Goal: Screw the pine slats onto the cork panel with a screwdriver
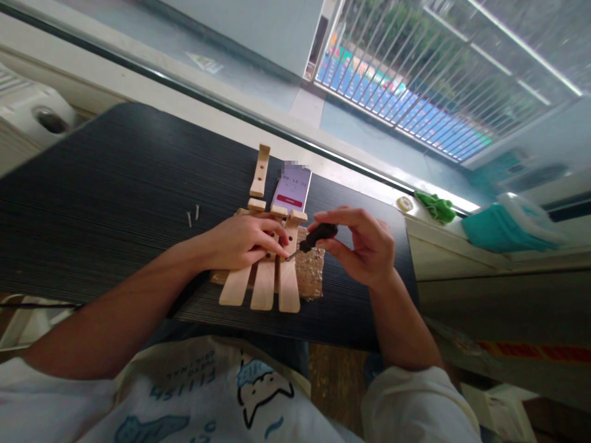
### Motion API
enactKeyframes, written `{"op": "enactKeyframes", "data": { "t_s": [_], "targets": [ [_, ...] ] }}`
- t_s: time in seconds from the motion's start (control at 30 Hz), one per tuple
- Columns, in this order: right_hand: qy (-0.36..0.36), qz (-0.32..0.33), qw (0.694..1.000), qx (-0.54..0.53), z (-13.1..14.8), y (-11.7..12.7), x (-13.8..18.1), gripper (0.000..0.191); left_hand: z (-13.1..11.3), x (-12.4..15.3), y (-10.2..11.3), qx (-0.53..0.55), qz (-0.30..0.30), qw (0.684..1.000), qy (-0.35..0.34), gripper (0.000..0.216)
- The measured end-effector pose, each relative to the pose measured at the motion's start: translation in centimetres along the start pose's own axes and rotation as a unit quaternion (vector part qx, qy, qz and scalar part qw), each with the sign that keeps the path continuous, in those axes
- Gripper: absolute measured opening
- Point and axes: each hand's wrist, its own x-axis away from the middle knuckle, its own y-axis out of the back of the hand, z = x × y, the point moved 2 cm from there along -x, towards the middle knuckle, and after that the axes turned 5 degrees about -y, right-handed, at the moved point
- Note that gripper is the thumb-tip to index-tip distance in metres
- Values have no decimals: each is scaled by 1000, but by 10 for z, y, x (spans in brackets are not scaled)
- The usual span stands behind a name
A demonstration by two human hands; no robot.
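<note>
Pinching a black screwdriver (319, 235), the right hand (364, 249) before me angles toward eight o'clock at three wooden pieces (265, 288) over the surface (115, 203), the left hand (237, 241) lying across them, fingers spread.

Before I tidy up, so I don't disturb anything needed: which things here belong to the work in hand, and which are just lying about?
In use:
screwdriver, in the right hand
three wooden pieces, left hand on top
brown slab beneath
probably two screws, fourth wooden piece

Seemingly lying about:
phone
green cloth
teal tub
</note>
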Motion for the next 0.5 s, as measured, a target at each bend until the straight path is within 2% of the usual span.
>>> {"op": "enactKeyframes", "data": {
  "t_s": [0.5],
  "targets": [
    [-5, -36, 999, 17, -7, -5, 1, 30, 0, 0, 1, -5, -14, 1000, -18, 35]
  ]
}}
